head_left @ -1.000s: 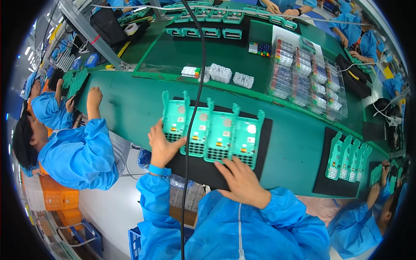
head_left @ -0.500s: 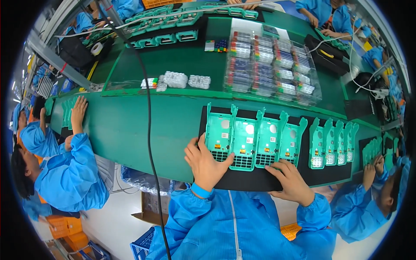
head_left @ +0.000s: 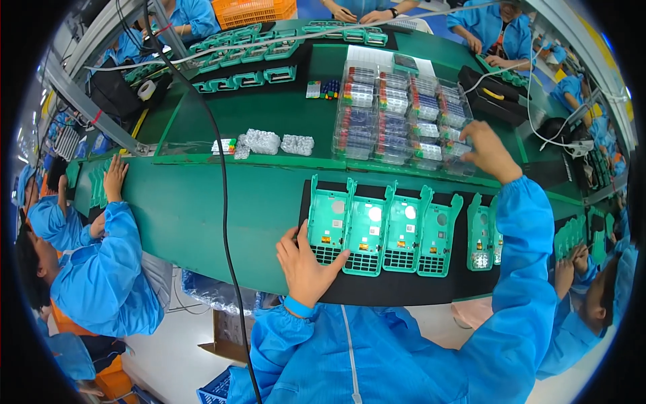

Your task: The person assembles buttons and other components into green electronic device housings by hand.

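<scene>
Four-row-like green plastic casings (head_left: 367, 222) lie side by side on a black mat (head_left: 367, 289) in front of me, each with a grid of openings at its near end. My left hand (head_left: 306, 269) is open, fingers spread, at the near left corner of the leftmost casing, thumb over its grid. My right hand (head_left: 490, 151) reaches out to the right edge of a clear plastic tray (head_left: 340, 145) filled with stacked small keypads (head_left: 425, 129) with coloured keys. Its thumb and forefinger are apart, with nothing visible between them.
More green casings (head_left: 479, 232) lie to the right, partly behind my right sleeve. Bubble-wrapped packs (head_left: 262, 141) sit on the raised ledge. A black cable (head_left: 225, 202) hangs across the view. Co-workers in blue sit left (head_left: 111, 262), right (head_left: 585, 303) and opposite (head_left: 494, 34).
My right hand has left the near edge of the casings and moved forward to the keypad tray. My left hand stays by the leftmost casing. The whole view has shifted slightly.
</scene>
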`<state>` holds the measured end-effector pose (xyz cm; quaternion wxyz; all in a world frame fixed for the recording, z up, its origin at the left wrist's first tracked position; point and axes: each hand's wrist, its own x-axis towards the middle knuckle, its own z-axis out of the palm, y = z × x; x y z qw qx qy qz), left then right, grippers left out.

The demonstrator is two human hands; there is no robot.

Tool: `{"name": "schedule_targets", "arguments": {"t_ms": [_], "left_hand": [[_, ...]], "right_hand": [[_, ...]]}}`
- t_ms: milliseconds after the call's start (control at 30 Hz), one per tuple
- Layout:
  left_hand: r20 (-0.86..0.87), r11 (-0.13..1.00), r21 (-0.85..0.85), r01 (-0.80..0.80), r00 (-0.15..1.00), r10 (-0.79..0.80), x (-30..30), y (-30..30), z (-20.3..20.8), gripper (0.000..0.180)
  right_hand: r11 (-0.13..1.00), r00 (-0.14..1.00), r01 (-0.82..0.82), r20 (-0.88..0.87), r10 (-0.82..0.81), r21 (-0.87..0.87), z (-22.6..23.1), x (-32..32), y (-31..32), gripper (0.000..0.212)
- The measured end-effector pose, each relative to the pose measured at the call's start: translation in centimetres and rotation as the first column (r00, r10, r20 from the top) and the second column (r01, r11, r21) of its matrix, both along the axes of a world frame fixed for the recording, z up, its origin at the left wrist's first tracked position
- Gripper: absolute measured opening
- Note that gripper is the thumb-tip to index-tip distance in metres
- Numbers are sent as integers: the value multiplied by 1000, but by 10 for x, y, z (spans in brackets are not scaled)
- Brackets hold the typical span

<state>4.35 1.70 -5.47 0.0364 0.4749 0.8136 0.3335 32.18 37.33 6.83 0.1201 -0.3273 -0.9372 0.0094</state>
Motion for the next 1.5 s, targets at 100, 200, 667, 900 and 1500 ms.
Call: {"name": "schedule_targets", "arguments": {"t_ms": [100, 200, 667, 900, 1500], "left_hand": [[4, 1000, 15, 2, 1000, -2, 0, 1, -4, 95], [16, 1000, 20, 8, 1000, -8, 0, 3, -2, 95], [38, 1000, 4, -13, 999, 13, -1, 2, 0, 96], [31, 1000, 21, -16, 999, 15, 0, 4, 1, 94], [31, 999, 35, -19, 999, 18, 0, 3, 0, 94]], "right_hand": [[994, 999, 42, 31, -40, -100, -29, 7, 36, 39], [988, 985, 91, 159, -70, -125, -42, 16, 67, 42], [881, 987, 143, 1, -160, -450, 2, -2, 50, 41], [959, 997, -37, -82, 15, -281, 30, -19, 51, 44], [965, 997, 5, -71, -25, -263, -16, -67, 54, 45]]}}
